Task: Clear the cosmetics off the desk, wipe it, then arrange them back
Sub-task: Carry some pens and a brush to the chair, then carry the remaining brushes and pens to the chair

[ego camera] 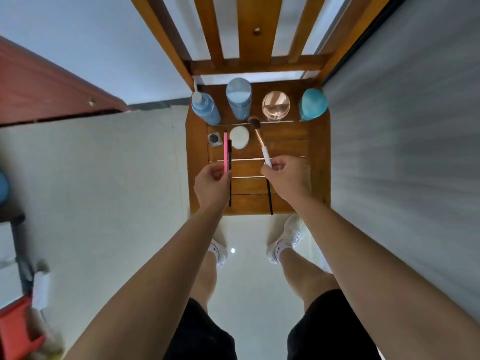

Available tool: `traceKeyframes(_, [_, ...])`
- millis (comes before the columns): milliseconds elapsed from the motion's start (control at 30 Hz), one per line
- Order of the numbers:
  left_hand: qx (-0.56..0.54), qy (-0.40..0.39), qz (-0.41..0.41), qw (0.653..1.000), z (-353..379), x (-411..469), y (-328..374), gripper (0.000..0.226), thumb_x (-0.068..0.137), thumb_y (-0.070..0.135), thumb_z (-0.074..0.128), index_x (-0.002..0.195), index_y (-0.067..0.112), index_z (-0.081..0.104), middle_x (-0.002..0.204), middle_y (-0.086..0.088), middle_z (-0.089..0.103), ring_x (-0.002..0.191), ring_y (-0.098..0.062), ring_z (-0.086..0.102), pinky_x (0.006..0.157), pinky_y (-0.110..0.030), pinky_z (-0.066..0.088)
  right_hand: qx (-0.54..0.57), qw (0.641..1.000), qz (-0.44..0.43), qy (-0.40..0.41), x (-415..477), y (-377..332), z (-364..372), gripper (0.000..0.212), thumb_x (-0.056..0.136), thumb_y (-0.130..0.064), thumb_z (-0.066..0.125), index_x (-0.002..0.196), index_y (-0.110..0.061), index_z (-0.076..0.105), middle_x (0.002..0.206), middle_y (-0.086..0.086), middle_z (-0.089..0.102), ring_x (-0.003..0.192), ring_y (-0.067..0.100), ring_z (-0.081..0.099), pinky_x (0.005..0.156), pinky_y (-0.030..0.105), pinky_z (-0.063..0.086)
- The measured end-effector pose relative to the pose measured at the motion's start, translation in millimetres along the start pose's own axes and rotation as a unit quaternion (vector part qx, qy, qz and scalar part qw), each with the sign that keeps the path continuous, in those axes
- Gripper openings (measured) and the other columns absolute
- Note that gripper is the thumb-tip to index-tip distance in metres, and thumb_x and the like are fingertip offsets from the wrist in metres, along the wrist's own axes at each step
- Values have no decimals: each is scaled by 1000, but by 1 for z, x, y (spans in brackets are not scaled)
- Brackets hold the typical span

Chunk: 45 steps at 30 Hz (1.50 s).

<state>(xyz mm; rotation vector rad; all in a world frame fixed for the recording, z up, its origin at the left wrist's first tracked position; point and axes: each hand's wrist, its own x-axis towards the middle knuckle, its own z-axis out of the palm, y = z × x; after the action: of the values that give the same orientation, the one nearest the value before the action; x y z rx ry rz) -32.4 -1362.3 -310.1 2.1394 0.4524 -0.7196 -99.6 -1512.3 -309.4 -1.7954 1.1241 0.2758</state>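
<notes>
A wooden chair seat (315, 162) carries the cosmetics. My left hand (211, 184) pinches the lower end of a pink pencil (225, 149); a thin black pencil (230, 162) lies beside it on the slats. My right hand (287, 178) grips the white handle of a makeup brush (259, 140), bristles pointing to the back. A second black pencil (269, 198) shows below that hand. Along the back stand a blue spray bottle (206, 107), a blue capped bottle (239, 98), a clear pinkish jar (275, 105) and a teal egg-shaped container (313, 103). A white round compact (239, 136) and a small dark pot (214, 139) sit mid-left.
The chair's slatted backrest (245, 32) rises at the far side against a white wall. A grey surface (402, 152) runs along the right. My legs and white shoes (288, 237) stand on pale tile in front of the chair. A red object (15, 331) is at bottom left.
</notes>
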Motion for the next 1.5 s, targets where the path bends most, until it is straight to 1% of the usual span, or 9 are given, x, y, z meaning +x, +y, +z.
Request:
traceKeyframes(133, [-1, 24, -3, 1000, 25, 33, -7, 22, 89, 26, 74, 109, 24, 68, 91, 16, 65, 85, -5, 64, 88, -29, 58, 2, 1000, 7, -6, 34, 14, 23, 13, 87, -35, 76, 98, -27, 73, 78, -19, 67, 63, 0, 63, 41, 4, 38])
traceKeyframes(267, [-17, -7, 19, 1000, 28, 39, -7, 38, 95, 26, 66, 133, 26, 59, 123, 10, 66, 109, -9, 63, 98, -34, 52, -7, 1000, -8, -14, 41, 17, 36, 41, 92, -40, 71, 127, -20, 66, 115, -5, 70, 93, 9, 68, 65, 17, 50])
traceKeyframes(433, [115, -41, 90, 988, 1, 20, -9, 56, 103, 45, 45, 155, 29, 29, 161, 2, 32, 149, -22, 29, 119, -50, 31, -91, 995, -26, -39, 16, 11, 17, 62, 99, -46, 57, 154, -27, 36, 154, 2, 44, 129, 18, 55, 92, 31, 56])
traceKeyframes(533, [245, -16, 205, 948, -32, -2, 0, 68, 101, 62, 28, 159, 31, 9, 168, 0, 4, 155, -26, 3, 123, -52, 12, -195, 977, -83, 6, -15, -6, -10, 70, 102, -58, 39, 160, -27, 18, 167, 5, 19, 151, 28, 27, 115, 49, 39])
traceKeyframes(667, [324, 35, 323, 889, -95, -37, 46, 74, 97, 70, 18, 159, 35, -2, 166, 1, -17, 153, -25, -17, 120, -56, -2, -269, 931, -209, 131, -57, -58, -57, 76, 102, -63, 31, 162, -23, 8, 169, 12, 4, 155, 32, 13, 120, 48, 22])
traceKeyframes(900, [302, 215, 448, 813, -294, -119, 196, 76, 99, 59, 34, 158, 14, 19, 164, -25, 2, 152, -43, -1, 113, -71, 15, -256, 850, -416, 196, -153, -257, -121, 81, 103, -61, 35, 162, -19, 0, 168, 15, -13, 156, 31, -7, 124, 56, 11])
traceKeyframes(1033, [270, 370, 413, 787, -422, -189, 235, 74, 100, 63, 30, 160, 26, 8, 166, -19, -5, 152, -40, -7, 118, -65, 4, -209, 771, -554, 234, -230, -376, -124, 81, 102, -61, 37, 162, -17, 6, 168, 20, -6, 156, 34, -2, 125, 54, 10])
traceKeyframes(1200, [235, 519, 314, 759, -525, -284, 177, 75, 99, 65, 30, 160, 29, 5, 166, -13, -12, 152, -35, -14, 118, -64, 1, -134, 658, -715, 195, -309, -458, -86, 79, 101, -59, 43, 161, -15, 16, 167, 23, 5, 156, 36, 6, 124, 55, 11])
traceKeyframes(1500, [245, 668, 36, 702, -582, -468, -22, 73, 97, 59, 36, 159, 25, 18, 167, -15, -5, 154, -35, -5, 118, -65, 8, -63, 489, -867, -77, -509, -461, 77, 82, 98, -62, 46, 162, -20, 15, 168, 20, 6, 154, 37, 14, 122, 56, 18])
